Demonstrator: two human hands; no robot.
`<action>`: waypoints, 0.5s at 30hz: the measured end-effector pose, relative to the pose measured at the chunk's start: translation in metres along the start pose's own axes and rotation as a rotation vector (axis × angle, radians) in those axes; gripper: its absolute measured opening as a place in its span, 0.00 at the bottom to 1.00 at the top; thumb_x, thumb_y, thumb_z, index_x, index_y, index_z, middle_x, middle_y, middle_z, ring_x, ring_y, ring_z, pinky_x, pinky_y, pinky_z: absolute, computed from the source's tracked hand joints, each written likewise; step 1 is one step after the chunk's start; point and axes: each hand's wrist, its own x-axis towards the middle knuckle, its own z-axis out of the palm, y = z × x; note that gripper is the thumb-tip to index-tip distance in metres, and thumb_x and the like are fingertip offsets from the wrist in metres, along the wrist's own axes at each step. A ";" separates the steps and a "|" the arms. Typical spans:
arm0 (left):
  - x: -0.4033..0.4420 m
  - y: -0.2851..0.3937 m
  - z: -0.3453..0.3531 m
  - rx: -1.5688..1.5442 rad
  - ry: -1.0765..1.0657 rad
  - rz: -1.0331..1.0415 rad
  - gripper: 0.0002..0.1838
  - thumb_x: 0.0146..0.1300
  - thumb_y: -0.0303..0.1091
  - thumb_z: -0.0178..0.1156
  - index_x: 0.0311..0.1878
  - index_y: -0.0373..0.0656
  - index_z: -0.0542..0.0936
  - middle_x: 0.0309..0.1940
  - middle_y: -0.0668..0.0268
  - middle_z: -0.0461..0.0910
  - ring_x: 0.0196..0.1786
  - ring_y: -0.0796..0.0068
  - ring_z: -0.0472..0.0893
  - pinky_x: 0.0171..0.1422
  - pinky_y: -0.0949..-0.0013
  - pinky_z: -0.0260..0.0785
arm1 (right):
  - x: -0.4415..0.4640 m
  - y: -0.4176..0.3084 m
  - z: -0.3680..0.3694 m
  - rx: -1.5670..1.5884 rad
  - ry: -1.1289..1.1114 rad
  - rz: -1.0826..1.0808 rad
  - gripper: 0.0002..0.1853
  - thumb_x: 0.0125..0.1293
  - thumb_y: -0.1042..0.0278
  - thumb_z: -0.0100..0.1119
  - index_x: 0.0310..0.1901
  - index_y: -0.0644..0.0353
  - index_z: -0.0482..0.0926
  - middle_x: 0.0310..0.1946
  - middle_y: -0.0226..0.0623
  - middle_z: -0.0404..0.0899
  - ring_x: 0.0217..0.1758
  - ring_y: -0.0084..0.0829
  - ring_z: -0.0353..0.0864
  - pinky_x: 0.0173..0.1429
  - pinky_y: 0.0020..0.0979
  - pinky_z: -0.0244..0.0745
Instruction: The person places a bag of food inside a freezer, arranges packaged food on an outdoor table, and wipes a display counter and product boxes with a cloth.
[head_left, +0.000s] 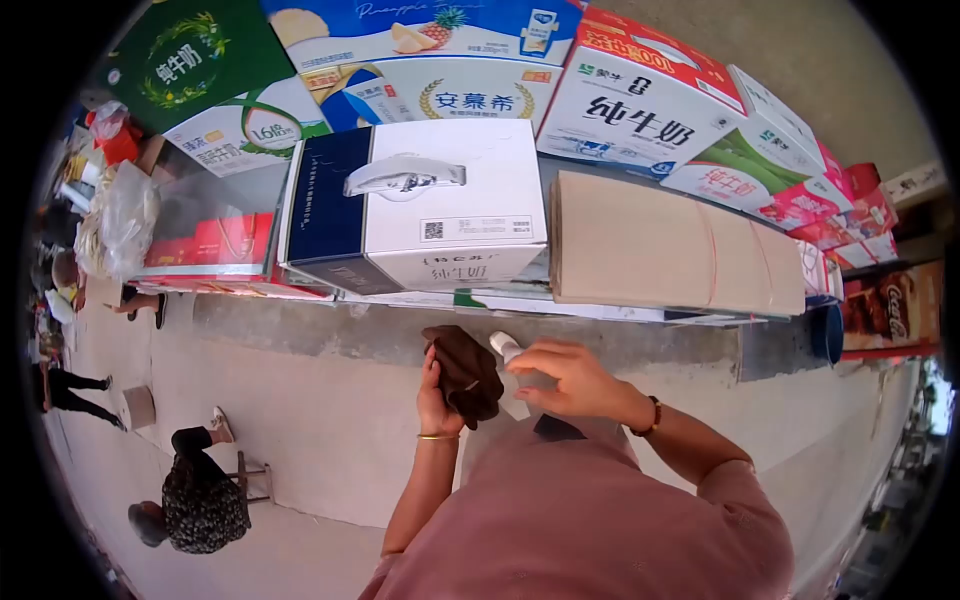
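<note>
A crumpled dark brown cloth [466,374] is held in my left hand [437,398], its thumb up along the near side. A gold bangle circles that wrist. Just right of the cloth, in front of my body, hovers my right hand [565,378], fingers loosely bent and apart, with nothing visible in it. A beaded bracelet [652,416] is on the right wrist. Beyond my hands, a white and navy milk carton box [455,215] with a clear plastic handle stands on the counter. Beside it lies a stack of flat brown cardboard [640,235] tied with pink string.
More milk cartons line the counter's back, including a green box [190,60] and a white and red box [630,105]. Clear plastic bags [130,220] hang at the left. A person [200,500] sits by a stool [258,478] on the pale floor; others stand farther left.
</note>
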 end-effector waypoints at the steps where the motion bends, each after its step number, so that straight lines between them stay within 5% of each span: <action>1: 0.000 -0.010 0.007 0.015 -0.009 -0.051 0.20 0.73 0.40 0.41 0.65 0.49 0.65 0.63 0.63 0.68 0.64 0.60 0.69 0.67 0.55 0.63 | -0.011 0.013 0.029 0.010 0.084 0.072 0.24 0.60 0.64 0.63 0.57 0.61 0.72 0.51 0.41 0.75 0.56 0.37 0.73 0.59 0.34 0.68; 5: -0.009 -0.064 0.053 0.117 -0.067 -0.292 0.31 0.72 0.56 0.39 0.71 0.49 0.54 0.66 0.61 0.62 0.68 0.61 0.63 0.71 0.58 0.56 | -0.055 0.087 0.114 0.084 0.465 0.256 0.24 0.63 0.62 0.60 0.59 0.59 0.70 0.53 0.41 0.74 0.56 0.31 0.73 0.58 0.26 0.69; 7: -0.008 -0.089 0.083 0.414 -0.173 -0.323 0.35 0.71 0.59 0.35 0.73 0.46 0.50 0.67 0.59 0.61 0.70 0.61 0.60 0.73 0.58 0.52 | -0.066 0.094 0.115 1.120 0.668 0.503 0.23 0.65 0.64 0.56 0.61 0.59 0.69 0.56 0.35 0.73 0.57 0.29 0.72 0.60 0.30 0.69; 9: 0.010 -0.111 0.060 0.343 -0.238 -0.435 0.34 0.72 0.55 0.41 0.73 0.47 0.51 0.67 0.60 0.62 0.68 0.62 0.64 0.71 0.59 0.56 | -0.092 0.133 0.107 1.583 0.856 0.663 0.19 0.67 0.69 0.44 0.58 0.56 0.72 0.53 0.35 0.75 0.53 0.31 0.75 0.57 0.29 0.72; 11: 0.003 -0.110 0.083 0.831 -0.375 -0.431 0.30 0.71 0.47 0.50 0.70 0.44 0.58 0.65 0.60 0.64 0.62 0.62 0.71 0.67 0.60 0.61 | -0.114 0.137 0.071 1.780 0.903 0.685 0.17 0.67 0.65 0.43 0.55 0.57 0.74 0.48 0.35 0.78 0.50 0.30 0.77 0.52 0.29 0.74; 13: 0.023 -0.124 0.046 0.959 -0.500 -0.239 0.29 0.69 0.39 0.54 0.69 0.43 0.59 0.65 0.58 0.64 0.59 0.59 0.74 0.65 0.59 0.63 | -0.147 0.182 0.044 1.680 0.981 0.603 0.17 0.66 0.64 0.46 0.54 0.59 0.74 0.45 0.35 0.79 0.48 0.31 0.78 0.50 0.30 0.76; 15: 0.040 -0.123 0.026 1.781 -0.511 0.447 0.31 0.66 0.36 0.58 0.70 0.43 0.60 0.69 0.55 0.59 0.66 0.55 0.66 0.65 0.63 0.63 | -0.153 0.220 0.024 1.590 1.038 0.529 0.17 0.65 0.64 0.49 0.53 0.61 0.73 0.43 0.35 0.80 0.46 0.32 0.79 0.47 0.32 0.77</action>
